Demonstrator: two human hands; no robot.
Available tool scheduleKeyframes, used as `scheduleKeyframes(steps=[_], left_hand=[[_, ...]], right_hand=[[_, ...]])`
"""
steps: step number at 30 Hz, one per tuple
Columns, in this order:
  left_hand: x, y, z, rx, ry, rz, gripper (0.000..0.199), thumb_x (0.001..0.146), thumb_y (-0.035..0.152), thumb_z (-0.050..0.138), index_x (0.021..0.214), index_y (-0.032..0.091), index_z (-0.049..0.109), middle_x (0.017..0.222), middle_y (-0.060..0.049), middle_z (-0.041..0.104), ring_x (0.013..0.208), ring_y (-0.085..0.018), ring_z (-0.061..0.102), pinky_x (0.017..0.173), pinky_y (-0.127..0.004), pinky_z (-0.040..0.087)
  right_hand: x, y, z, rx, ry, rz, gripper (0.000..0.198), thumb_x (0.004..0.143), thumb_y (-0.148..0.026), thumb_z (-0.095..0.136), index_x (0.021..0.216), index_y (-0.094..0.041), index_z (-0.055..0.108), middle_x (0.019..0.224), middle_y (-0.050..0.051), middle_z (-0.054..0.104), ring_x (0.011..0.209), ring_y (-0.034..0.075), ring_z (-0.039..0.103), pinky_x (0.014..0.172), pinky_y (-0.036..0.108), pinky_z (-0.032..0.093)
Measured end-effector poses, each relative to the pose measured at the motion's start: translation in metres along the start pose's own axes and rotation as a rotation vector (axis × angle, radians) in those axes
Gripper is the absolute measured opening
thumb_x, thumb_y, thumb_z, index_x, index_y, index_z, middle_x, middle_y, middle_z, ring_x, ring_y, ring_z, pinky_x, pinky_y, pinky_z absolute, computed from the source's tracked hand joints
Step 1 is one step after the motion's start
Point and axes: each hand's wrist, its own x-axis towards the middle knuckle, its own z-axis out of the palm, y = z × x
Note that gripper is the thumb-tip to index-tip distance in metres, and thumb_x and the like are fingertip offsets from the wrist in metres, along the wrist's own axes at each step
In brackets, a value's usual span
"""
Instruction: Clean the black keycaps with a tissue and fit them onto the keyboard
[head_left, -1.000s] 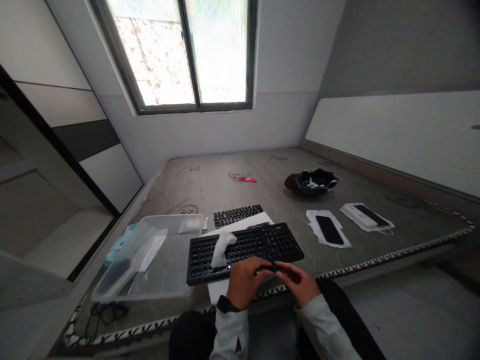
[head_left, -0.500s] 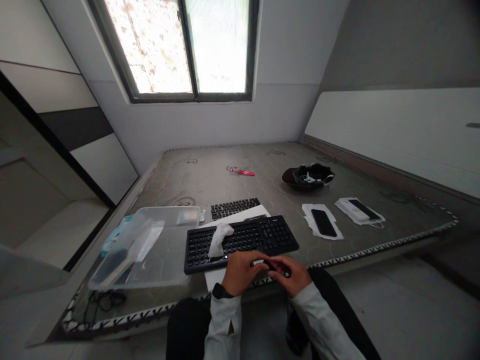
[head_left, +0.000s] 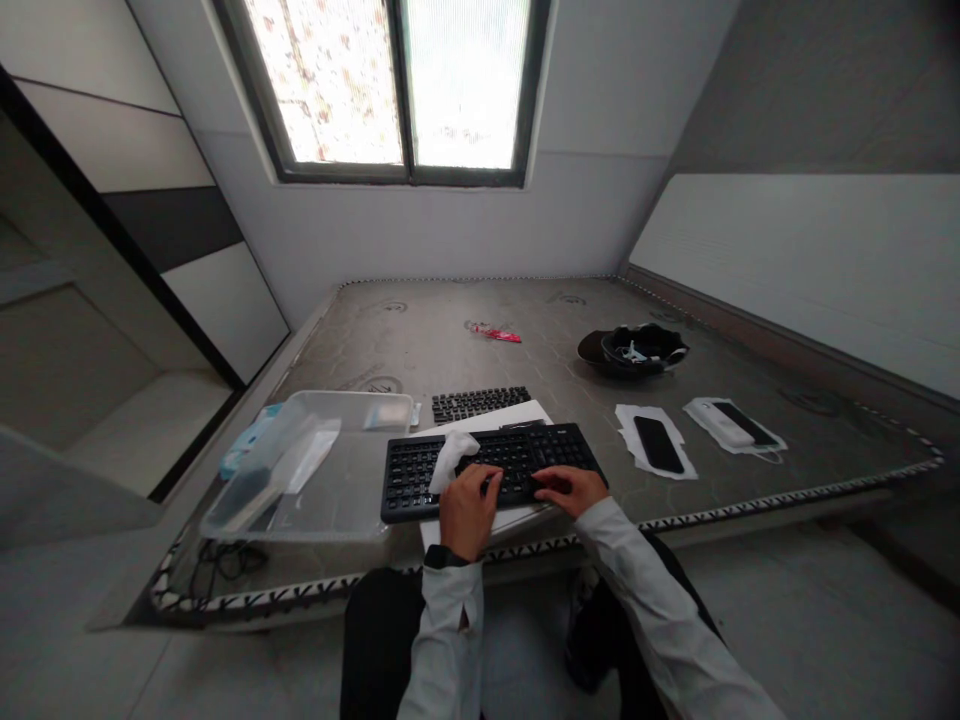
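**Soft mattress (head_left: 409, 345), keyboard (head_left: 516, 460) on a loose sheet, small parts at risk**

The mattress is the widest hazard: a small piece dropped over its near edge could end on the floor. The clear plastic box (head_left: 330, 515), at the near left, sits just beside the keyboard, so a sideways shove might knock the two together. The keyboard lies slightly askew near the mattress's near edge, over a white sheet (head_left: 519, 521); uneven pressing could make it slide or rock. The left hand (head_left: 466, 515) is half curled at its near middle, thumb and fingers bent; the right hand (head_left: 576, 490) is loosely pinched farther right. Whether either grips anything small, I cannot tell. The tissue (head_left: 451, 458), touching or almost touching the left fingers, could snag or hide something tiny.
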Motion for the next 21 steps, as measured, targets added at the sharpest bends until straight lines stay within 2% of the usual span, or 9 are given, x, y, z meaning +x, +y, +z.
scheduleKeyframes(steps=[4, 7, 21], left_hand=[[-0.001, -0.008, 0.004, 0.041, -0.012, -0.010, 0.021, 0.090, 0.026, 0.047, 0.091, 0.021, 0.068, 0.091, -0.003, 0.068, 0.085, -0.018, 0.062, 0.078, -0.030, 0.047], [-0.001, -0.009, 0.005, 0.052, -0.012, -0.009, 0.022, 0.091, 0.027, 0.046, 0.091, 0.021, 0.067, 0.091, -0.004, 0.068, 0.085, -0.018, 0.062, 0.077, -0.030, 0.047], [-0.001, -0.008, 0.006, 0.088, -0.019, 0.004, 0.020, 0.091, 0.025, 0.047, 0.089, 0.023, 0.067, 0.090, -0.002, 0.068, 0.084, -0.017, 0.062, 0.076, -0.028, 0.046]], right_hand=[[0.029, 0.005, -0.003, -0.194, -0.105, -0.106, 0.021, 0.063, -0.035, 0.074, 0.083, -0.029, 0.076, 0.074, 0.002, 0.071, 0.064, 0.017, 0.063, 0.062, 0.028, 0.050], [0.039, 0.010, -0.003, -0.274, -0.145, -0.148, 0.019, 0.065, -0.033, 0.072, 0.084, -0.031, 0.076, 0.079, 0.002, 0.072, 0.067, 0.017, 0.063, 0.064, 0.027, 0.049], [0.047, 0.016, 0.000, -0.326, -0.196, -0.197, 0.019, 0.069, -0.029, 0.072, 0.088, -0.028, 0.076, 0.085, 0.004, 0.071, 0.071, 0.017, 0.064, 0.068, 0.027, 0.050]])
